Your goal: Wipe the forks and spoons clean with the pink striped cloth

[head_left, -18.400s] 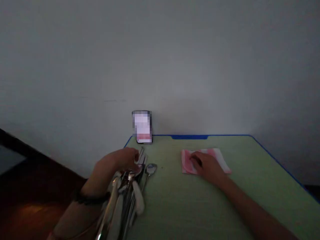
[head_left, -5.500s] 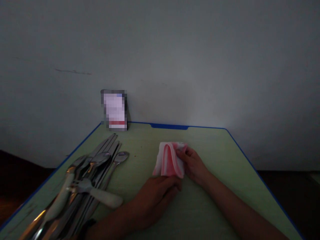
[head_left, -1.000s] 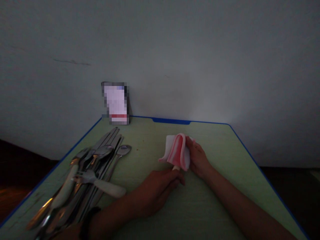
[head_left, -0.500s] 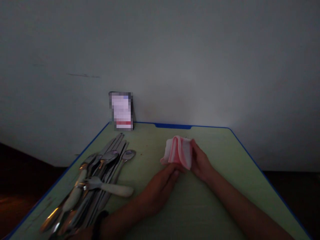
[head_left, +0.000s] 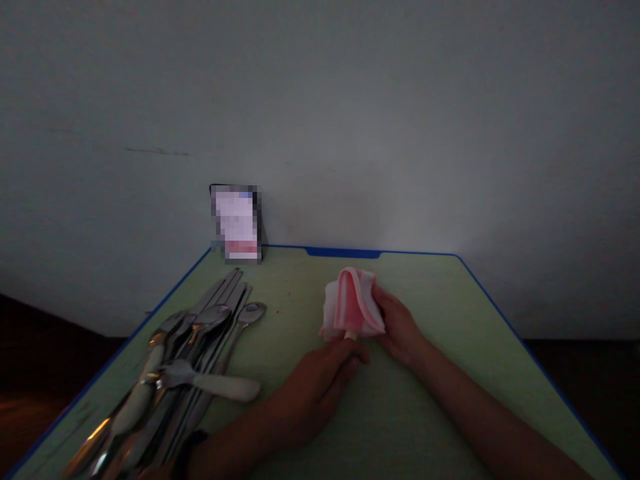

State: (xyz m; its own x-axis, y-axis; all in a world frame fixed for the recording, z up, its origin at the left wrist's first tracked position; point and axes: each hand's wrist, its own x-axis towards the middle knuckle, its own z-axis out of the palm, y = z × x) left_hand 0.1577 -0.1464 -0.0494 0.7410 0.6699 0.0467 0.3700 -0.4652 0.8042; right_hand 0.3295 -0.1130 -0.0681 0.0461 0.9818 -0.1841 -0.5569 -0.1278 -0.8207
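A folded pink and white cloth (head_left: 350,303) is held just above the table, right of its middle. My right hand (head_left: 397,323) is closed on the cloth's right side, fingers partly hidden behind it. Below the cloth, my left hand (head_left: 327,377) is closed around a pale handle (head_left: 351,335). Only a short piece of that handle shows, running up into the cloth; its other end is covered, so its kind is hidden. To the left lies a pile of metal cutlery (head_left: 200,347), with a white-handled fork (head_left: 215,383) across it and a spoon (head_left: 253,311) at its right edge.
A phone (head_left: 237,223) with a blurred screen leans against the grey wall (head_left: 350,120) at the back left. The pale green table (head_left: 425,280) has a blue rim and a blue strip (head_left: 343,253) at its far edge. The left forearm passes close to the pile.
My left hand has drawn down slightly from the cloth, and a bit of pale handle now shows between them. My right hand and the cloth have shifted slightly left; the whole view has shifted a little.
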